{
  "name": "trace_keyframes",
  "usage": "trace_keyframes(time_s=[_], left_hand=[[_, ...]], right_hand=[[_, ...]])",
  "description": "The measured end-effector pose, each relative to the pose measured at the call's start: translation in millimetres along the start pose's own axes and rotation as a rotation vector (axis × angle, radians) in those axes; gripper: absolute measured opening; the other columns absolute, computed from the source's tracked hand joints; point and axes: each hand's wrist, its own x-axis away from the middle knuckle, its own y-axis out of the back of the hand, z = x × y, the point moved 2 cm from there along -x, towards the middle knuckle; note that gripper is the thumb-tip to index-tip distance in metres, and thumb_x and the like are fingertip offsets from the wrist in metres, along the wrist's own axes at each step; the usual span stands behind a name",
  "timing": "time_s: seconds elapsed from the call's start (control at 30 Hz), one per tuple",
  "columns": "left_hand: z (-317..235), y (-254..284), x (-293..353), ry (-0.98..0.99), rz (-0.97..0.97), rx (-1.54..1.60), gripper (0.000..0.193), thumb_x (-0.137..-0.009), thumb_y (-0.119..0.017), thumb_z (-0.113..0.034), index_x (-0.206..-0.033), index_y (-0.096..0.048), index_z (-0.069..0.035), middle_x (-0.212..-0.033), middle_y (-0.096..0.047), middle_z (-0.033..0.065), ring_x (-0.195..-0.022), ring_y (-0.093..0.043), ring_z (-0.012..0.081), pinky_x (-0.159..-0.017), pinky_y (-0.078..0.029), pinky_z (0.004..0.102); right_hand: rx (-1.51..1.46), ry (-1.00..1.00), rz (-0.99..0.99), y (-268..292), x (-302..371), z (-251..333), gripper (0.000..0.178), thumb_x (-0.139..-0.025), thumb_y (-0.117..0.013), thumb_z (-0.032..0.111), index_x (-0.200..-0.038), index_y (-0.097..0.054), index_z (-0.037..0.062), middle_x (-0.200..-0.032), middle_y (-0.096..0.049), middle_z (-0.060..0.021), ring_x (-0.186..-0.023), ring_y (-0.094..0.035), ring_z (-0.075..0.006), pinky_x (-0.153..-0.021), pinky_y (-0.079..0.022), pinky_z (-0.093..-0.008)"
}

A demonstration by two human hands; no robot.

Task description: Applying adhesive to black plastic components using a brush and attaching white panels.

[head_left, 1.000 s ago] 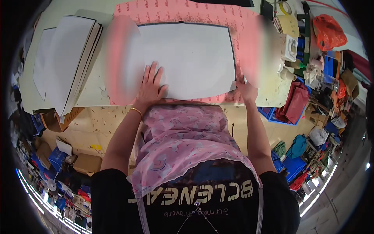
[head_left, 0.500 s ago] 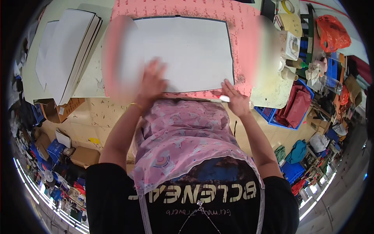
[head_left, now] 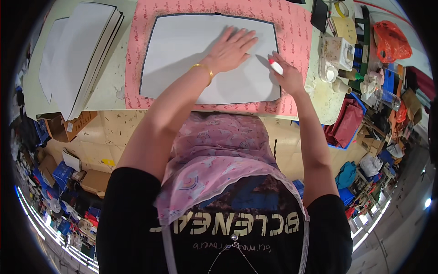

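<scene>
A white panel with a dark border lies flat on a pink printed sheet on the table. My left hand rests palm down on the panel, right of its middle, with the fingers stretched out. At the panel's right edge, my right hand is closed around a small white object with a red end, whose exact kind I cannot make out. The red end points away from me, toward the far side of the table.
A stack of white panels lies on the table at the left. Tape, a stained white container and cups line the right side. Below them, a blue crate holds dark red material. A cardboard box stands at the lower left.
My left hand has gone from the panel's near edge up and right onto its surface. My right hand has moved away from me along the right edge, the white object still in it.
</scene>
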Motion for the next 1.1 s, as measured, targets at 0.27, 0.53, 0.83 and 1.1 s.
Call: trace_keyframes(time_s=[0.27,0.53,0.83,1.1], left_hand=[[-34,-11,39,-0.386,0.240,0.061,0.061,-0.100,-0.034,-0.049,-0.151,-0.034,-0.017,-0.157,-0.034,-0.0016,-0.143,-0.031,0.0220,-0.120,-0.012,0.0515],[-92,-7,98,-0.469,0.291,0.535,0.053,-0.100,-0.041,-0.040,-0.144,-0.043,-0.011,-0.151,-0.042,0.0042,-0.137,-0.042,0.0206,-0.118,-0.026,0.0400],[-41,20,91,-0.293,0.082,0.314,0.033,-0.091,-0.055,-0.021,-0.119,-0.060,-0.005,-0.139,-0.053,0.0082,-0.125,-0.051,0.0193,-0.110,-0.037,0.0343],[-69,16,95,-0.381,0.140,0.153,0.023,-0.085,-0.058,-0.014,-0.103,-0.065,-0.003,-0.132,-0.056,0.0106,-0.112,-0.057,0.0214,-0.106,-0.039,0.0337]], right_hand=[[0.268,0.026,0.119,-24,-4,-7,0.050,-0.091,-0.060,0.030,-0.139,-0.052,0.0381,-0.150,-0.040,0.0233,-0.096,-0.069,-0.0124,-0.076,-0.057,-0.0281],[0.270,0.092,0.041,-27,0,-10,0.050,-0.088,-0.063,0.030,-0.137,-0.054,0.0368,-0.148,-0.042,0.0237,-0.090,-0.070,-0.0114,-0.069,-0.057,-0.0273],[-0.027,0.056,-0.168,-26,69,15,0.030,-0.079,-0.071,0.021,-0.109,-0.069,0.0151,-0.101,-0.070,0.0002,-0.069,-0.066,-0.0203,-0.058,-0.050,-0.0314],[0.153,0.184,0.262,-45,135,78,0.048,-0.080,-0.070,0.027,-0.128,-0.063,0.0264,-0.114,-0.068,0.0008,-0.084,-0.066,-0.0165,-0.060,-0.051,-0.0292]])
